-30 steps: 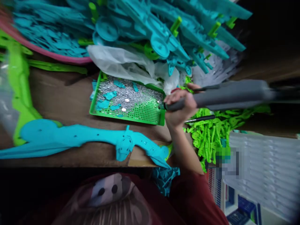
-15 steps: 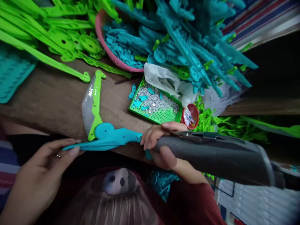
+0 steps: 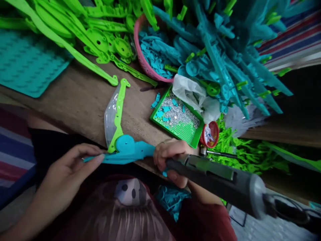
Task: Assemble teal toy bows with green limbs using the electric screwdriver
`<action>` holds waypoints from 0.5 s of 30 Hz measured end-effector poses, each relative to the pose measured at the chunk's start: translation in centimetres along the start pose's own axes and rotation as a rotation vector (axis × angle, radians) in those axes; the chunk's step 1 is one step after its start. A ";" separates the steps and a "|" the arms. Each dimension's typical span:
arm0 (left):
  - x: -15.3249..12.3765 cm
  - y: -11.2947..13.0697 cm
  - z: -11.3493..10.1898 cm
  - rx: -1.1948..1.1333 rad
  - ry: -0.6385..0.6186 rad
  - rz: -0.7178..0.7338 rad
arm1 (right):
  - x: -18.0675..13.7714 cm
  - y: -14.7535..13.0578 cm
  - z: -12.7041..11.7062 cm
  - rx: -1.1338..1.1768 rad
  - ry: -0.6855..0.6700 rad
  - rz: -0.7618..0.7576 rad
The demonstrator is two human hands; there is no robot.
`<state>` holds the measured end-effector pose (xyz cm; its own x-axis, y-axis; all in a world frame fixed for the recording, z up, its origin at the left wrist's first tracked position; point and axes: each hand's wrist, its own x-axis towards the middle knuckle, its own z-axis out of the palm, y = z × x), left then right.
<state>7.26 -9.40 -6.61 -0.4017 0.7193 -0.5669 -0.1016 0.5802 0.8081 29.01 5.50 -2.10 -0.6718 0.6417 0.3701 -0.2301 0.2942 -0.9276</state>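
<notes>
Head view: gripping the grey driver (image 3: 215,175), the right hand (image 3: 172,150) has moved from the green tray (image 3: 173,133) to the blue part (image 3: 131,150) at lower centre, now pinched and apparently steadied by the left hand (image 3: 71,170).

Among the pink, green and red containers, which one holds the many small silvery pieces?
The rectangular green tray; the pink basket contains turquoise parts, the small red basket whitish pieces.

one worktable (image 3: 90,100), brown, surface scuffed. striped sheeting (image 3: 303,37), red, white and blue, upper right; similar striped material (image 3: 15,160), lower left. light dim, deep shadow at right.
</notes>
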 end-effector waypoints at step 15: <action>-2.4 -1.7 2.2 -0.426 -0.158 -0.335 | -0.2 -4.4 -5.6 -0.444 0.608 0.061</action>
<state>10.43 -11.25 -6.96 -0.1468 0.5897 -0.7941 -0.5714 0.6048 0.5547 34.09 8.04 2.19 -0.1373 0.9061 0.4002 0.1872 0.4205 -0.8878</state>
